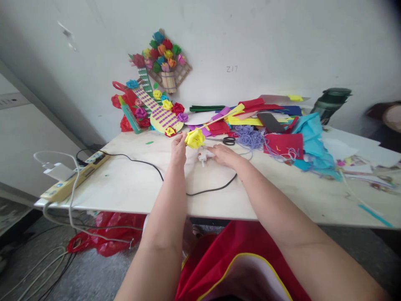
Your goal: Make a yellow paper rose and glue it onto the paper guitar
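Note:
A yellow paper flower (194, 139) is held by my left hand (179, 149), whose fingers are closed at the flower's left edge. A yellow strip (224, 117) stretches up and right from near the bloom. My right hand (222, 154) reaches to a small white glue gun (204, 154) lying on the table, its fingers touching or just beside the gun's right end; whether they grip it is unclear. Just beyond my right hand lie black-handled scissors (229, 141). A black cord (208, 192) curves across the tabletop below the gun.
Coloured paper (244, 120), a phone (270, 123), purple yarn (249, 137) and blue crepe paper (313, 142) cover the back right. A green glue bottle (130, 117) and a flower-decorated guitar shape (163, 116) stand at the back left. A power strip (75, 177) sits left; a dark flask (330, 102) stands right.

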Demonstrator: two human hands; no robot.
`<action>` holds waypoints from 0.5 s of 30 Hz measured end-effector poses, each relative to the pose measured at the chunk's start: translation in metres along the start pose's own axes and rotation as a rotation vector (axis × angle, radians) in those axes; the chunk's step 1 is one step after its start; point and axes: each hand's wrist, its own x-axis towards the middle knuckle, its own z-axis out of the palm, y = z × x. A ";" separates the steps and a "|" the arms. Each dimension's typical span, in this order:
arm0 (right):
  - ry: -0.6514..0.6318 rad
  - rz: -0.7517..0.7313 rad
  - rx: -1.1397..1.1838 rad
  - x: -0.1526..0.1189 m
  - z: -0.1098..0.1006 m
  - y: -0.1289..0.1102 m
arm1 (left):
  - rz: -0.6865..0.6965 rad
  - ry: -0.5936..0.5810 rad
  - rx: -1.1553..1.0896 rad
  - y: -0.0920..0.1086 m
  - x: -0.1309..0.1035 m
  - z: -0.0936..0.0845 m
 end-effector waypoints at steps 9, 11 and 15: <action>0.230 -0.081 -0.036 -0.007 -0.009 0.003 | -0.015 -0.045 0.044 0.002 -0.001 -0.002; 0.395 -0.082 -0.036 -0.009 -0.013 0.002 | -0.019 -0.041 0.076 0.002 -0.001 -0.002; 0.666 -0.081 -0.025 -0.013 -0.027 0.002 | -0.003 -0.142 0.119 0.004 -0.004 -0.001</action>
